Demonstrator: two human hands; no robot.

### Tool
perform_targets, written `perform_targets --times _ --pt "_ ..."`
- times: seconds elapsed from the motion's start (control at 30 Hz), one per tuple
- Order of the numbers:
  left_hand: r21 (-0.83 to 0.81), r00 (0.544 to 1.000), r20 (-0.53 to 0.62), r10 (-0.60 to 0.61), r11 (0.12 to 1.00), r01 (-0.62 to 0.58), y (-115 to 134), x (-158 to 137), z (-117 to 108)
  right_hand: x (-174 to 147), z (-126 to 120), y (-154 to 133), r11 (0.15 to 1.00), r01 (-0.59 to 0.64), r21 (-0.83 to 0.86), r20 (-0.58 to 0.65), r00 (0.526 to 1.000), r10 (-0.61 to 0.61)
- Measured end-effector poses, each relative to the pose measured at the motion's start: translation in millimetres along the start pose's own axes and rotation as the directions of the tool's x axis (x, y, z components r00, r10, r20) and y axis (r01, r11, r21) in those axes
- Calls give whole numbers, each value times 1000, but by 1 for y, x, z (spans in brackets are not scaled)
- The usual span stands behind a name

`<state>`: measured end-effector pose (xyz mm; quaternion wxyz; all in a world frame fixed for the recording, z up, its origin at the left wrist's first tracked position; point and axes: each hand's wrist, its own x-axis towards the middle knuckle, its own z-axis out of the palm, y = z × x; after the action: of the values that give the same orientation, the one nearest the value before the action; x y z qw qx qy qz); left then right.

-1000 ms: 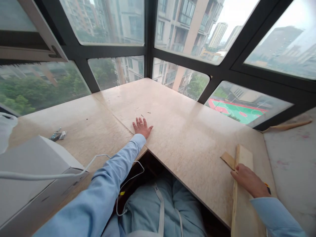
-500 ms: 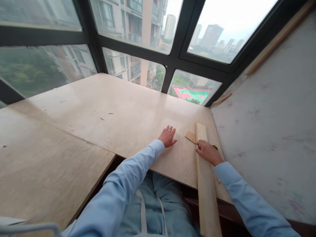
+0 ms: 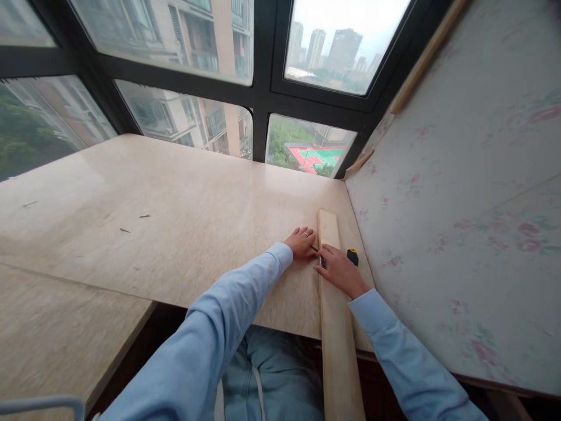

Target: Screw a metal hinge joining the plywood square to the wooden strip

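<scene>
Counter (image 3: pixel 193 228) is overhung in front by board (image 3: pixel 338 351). Metal piece (image 3: pixel 323 261) is pinched in right hand (image 3: pixel 342 272); left hand (image 3: pixel 301 243) half-curled, hold can't be told. Board could be tipped by overhang pressure.

the plank (image 3: pixel 340 351) is cut off at the bottom

A head-worn camera, near the left hand (image 3: pixel 301 243) and right hand (image 3: pixel 343 271), looks forward and down, facing windows (image 3: pixel 328 49).

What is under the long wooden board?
The wooden board lies over the tabletop, its near end jutting past the edge. Anything directly beneath is covered and cannot be seen.
</scene>
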<state>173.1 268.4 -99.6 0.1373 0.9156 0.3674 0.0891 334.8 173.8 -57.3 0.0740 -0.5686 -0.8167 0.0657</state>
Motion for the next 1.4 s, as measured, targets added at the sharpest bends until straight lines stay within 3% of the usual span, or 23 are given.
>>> perform_targets --times 0.1,0.3,0.47,0.63,0.73,0.83,0.93,1.0,1.17,1.33,1.4 --pt "33 999 -17 42 999 -41 -6 2 -7 3 -3 0 1000 -14 11 18 1000 13" --pt "34 1000 3 8 999 -8 -13 6 -10 6 -9 2 999 -32 38 55 998 30" --pt "16 993 64 97 995 -98 -14 16 -11 6 -12 0 996 -76 39 85 994 73" --pt "55 994 29 108 992 -110 -17 18 -19 6 -10 0 994 -94 48 90 992 89" --pt "23 999 -23 47 999 -47 -22 8 -24 6 -8 1 989 -117 92 77 991 111" --pt "-126 987 -106 -118 987 104 -24 -7 -26 6 -5 3 979 -133 155 52 991 127" --pt "-386 925 -160 -344 885 262 -17 -25 -23 6 0 5 964 -139 225 18 990 139" --pt "-538 888 -161 -432 792 288 -9 -36 -18 6 4 6 955 -131 268 -6 991 137" --pt "-825 916 1 -401 517 227 14 -56 2 4 10 10 934 -87 345 -47 993 110" --pt "-941 859 125 -496 217 261 28 -67 9 1 10 16 907 7 422 -64 998 22" --pt "-950 837 171 -520 138 280 31 -73 6 1 9 19 898 9 439 -65 998 22"
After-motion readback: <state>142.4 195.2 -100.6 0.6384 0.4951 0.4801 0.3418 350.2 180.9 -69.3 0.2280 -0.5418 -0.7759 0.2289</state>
